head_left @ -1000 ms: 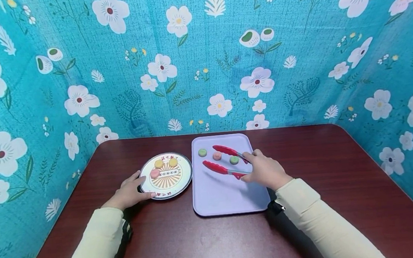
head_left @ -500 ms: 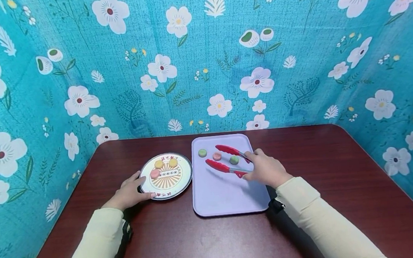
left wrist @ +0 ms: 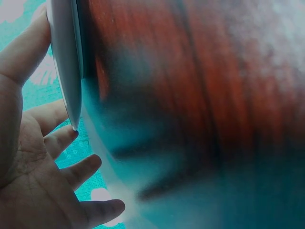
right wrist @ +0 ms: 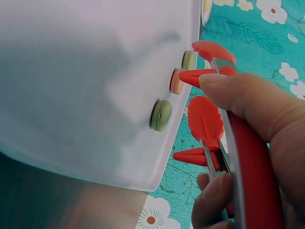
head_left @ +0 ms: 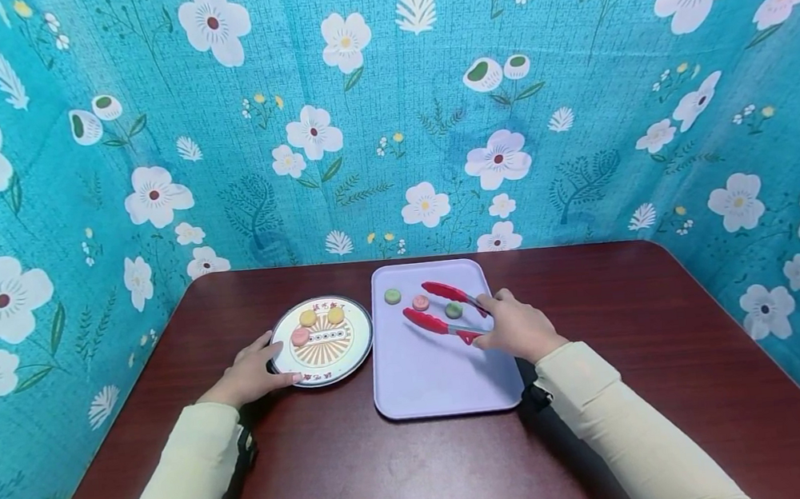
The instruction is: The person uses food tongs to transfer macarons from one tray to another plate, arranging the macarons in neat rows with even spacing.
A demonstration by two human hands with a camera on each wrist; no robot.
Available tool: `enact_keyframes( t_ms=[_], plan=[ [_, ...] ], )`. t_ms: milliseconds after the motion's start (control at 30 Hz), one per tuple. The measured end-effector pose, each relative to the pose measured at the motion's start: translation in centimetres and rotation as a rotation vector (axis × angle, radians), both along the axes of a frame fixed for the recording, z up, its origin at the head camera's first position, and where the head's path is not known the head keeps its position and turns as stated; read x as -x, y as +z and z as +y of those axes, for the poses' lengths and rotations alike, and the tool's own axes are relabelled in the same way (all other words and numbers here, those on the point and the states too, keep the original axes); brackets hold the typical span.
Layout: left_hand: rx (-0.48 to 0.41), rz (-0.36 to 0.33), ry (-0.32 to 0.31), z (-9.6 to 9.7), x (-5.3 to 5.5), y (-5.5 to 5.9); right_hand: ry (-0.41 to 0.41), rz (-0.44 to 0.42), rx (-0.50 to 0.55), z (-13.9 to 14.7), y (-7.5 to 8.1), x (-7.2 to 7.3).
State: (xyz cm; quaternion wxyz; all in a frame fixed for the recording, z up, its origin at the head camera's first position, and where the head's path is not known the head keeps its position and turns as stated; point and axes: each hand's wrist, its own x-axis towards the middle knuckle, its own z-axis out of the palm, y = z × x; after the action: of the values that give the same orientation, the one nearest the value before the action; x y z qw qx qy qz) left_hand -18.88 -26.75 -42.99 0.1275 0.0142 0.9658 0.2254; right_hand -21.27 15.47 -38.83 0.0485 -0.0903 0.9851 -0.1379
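Observation:
My left hand (head_left: 249,374) rests on the near-left rim of a round white plate (head_left: 360,342), fingers spread and thumb touching the edge; the left wrist view shows the plate edge-on. Two yellow macarons (head_left: 336,315) and a pink macaron (head_left: 300,336) lie on it. My right hand (head_left: 519,328) grips red-tipped tongs (head_left: 427,321), spread apart over the lilac tray (head_left: 434,383). On that tray are a green macaron (head_left: 392,296), another pink macaron (head_left: 420,302) and a second green macaron (right wrist: 161,115). Nothing is clamped in the tongs.
Plate and tray stand side by side on a dark brown wooden table (head_left: 408,482). A turquoise flowered cloth (head_left: 388,122) hangs behind the table and along both sides.
The tongs in my right hand have shifted slightly to the right over the tray, still spread apart. My left hand, the plate and the macarons have stayed in place.

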Motion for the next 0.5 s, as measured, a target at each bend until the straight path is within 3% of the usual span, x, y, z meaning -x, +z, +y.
enact_keyframes(
  t_ms=[500],
  plan=[
    [0.008, -0.005, 0.008, 0.11, 0.08, 0.09, -0.005, -0.026, -0.011, 0.43, -0.34, 0.71]
  ],
)
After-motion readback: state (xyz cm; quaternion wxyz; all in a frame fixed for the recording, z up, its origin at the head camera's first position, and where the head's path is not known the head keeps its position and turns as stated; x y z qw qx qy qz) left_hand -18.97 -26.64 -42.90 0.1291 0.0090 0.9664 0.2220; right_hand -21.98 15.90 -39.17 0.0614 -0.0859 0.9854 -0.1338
